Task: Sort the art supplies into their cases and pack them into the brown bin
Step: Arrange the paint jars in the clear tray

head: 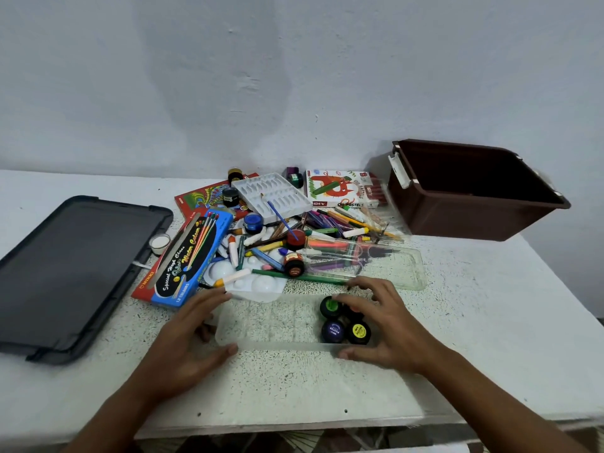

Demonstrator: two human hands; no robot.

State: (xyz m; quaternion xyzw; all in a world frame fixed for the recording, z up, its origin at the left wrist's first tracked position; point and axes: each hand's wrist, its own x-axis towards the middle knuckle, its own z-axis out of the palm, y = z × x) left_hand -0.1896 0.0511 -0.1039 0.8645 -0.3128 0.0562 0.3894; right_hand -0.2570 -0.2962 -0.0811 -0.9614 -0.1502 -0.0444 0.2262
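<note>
My left hand [192,335] and right hand [379,325], lower centre of frame, bracket the clear plastic case [281,322]. Left: fingers spread over the case's left end, thumb on the near edge, light hold, not clenched. Right: fingertips touch the green-lidded paint pot [330,306], thumb against the near wall of the case; cannot tell if I'm pinching that pot or only steadying it.

Inside the case, right end: four small paint pots, including a purple-lidded pot [333,330] and a yellow-lidded pot [359,331], packed touching. The left part of the case holds nothing.

Handling guess: case is thin, light, flexible and probably slick. The pots load one end, so it'll tip if lifted by the left end alone. Take it by both long walls or support it from underneath. The pots look rigid and light; grip by the lid rim, keep upright.

More loose pots, crayons and markers are in the pile [294,237] at centre frame, with a second clear lid or tray [392,266] just beyond my right hand. Brown bin [474,191] sits upper right, open, nothing visible inside; its dark lid [72,273] lies far left.
</note>
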